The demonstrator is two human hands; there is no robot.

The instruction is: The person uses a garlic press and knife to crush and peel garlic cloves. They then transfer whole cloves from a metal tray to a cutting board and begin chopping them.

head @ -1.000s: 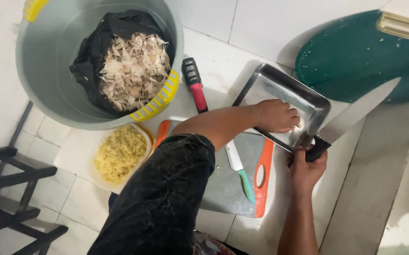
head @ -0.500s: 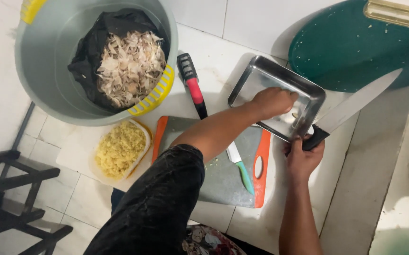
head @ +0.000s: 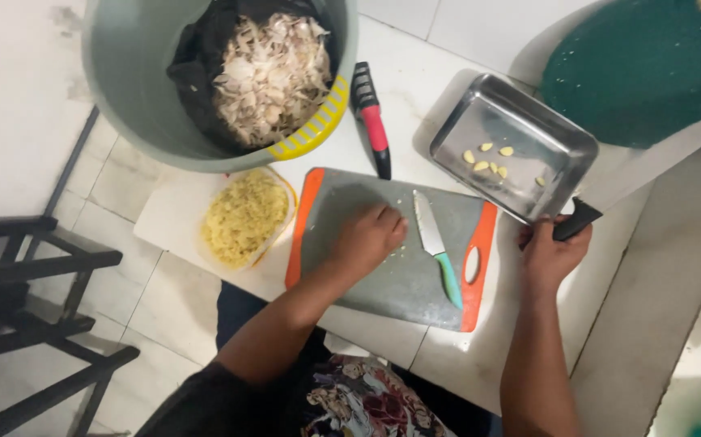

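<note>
left hand [head: 367, 239]: resting knuckles-up on the grey cutting board [head: 383, 267], fingers curled loosely, can't tell if there's anything under it

right hand [head: 551, 257]: wrapped tight around the black handle of a big knife [head: 650, 162], blade pointing up and away from the hand

cutting board: grey with orange ends, right under the left hand, just left of the right hand

small knife [head: 435, 247]: green handle, lying flat on the board between the two hands, nobody touching it

metal tray [head: 512, 146]: just above the right hand, a few pale garlic cloves [head: 484, 160] sitting in it, the big knife's blade runs along its far side

bowl of chopped yellow stuff [head: 245, 217]: just left of the left hand, off the board's edge

grey bin [head: 132, 89]: above the left hand, full of papery peels [head: 269, 73]

red-and-black tool [head: 372, 117]: above the board, beside the bin
</note>
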